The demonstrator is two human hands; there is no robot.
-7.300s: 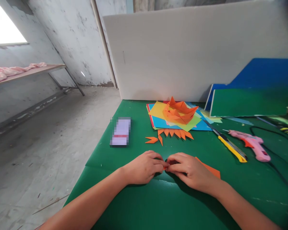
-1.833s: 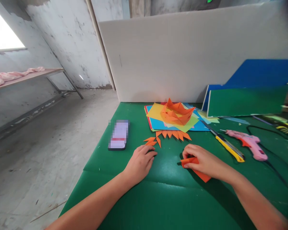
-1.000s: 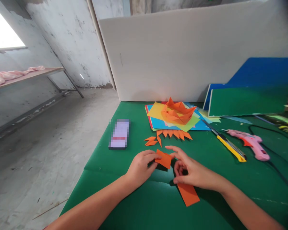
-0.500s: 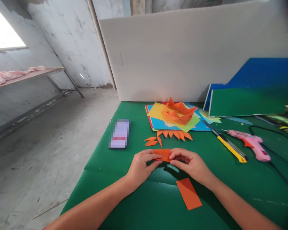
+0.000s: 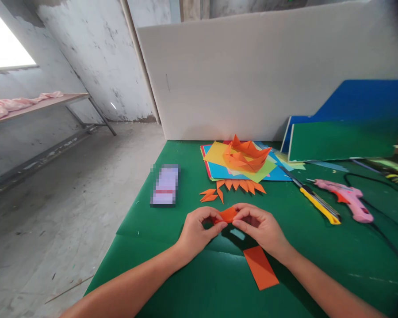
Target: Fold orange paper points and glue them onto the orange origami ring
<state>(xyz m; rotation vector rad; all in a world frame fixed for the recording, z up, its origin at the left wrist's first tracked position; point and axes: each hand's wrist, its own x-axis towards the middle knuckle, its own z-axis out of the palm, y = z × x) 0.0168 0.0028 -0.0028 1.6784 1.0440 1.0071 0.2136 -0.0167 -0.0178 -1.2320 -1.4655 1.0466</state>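
Between my two hands is a small piece of orange paper [image 5: 228, 215], bent and held just above the green table. My left hand [image 5: 202, 225] pinches its left end between thumb and fingers. At the right end, my right hand [image 5: 262, 225] pinches it in the same way. Fingertips cover both ends of the paper. A flat orange rectangle of paper [image 5: 261, 268] lies nearer to me, below my right hand. Beyond my hands are several small folded orange pieces [image 5: 242, 186], with a few more folded pieces [image 5: 209, 195] to their left.
An orange folded paper ring [image 5: 247, 161] rests on coloured sheets [image 5: 209, 155] at the back. A phone [image 5: 166, 185] lies on the left. To the right are a yellow cutter knife [image 5: 320, 205] and a pink glue gun [image 5: 348, 196] with a cord. Boards [image 5: 341, 139] stand behind.
The orange paper was flatter and is now bent, with its upper edge curved. My fingertips have come closer together along its lower edge. Other things on the table stay put.
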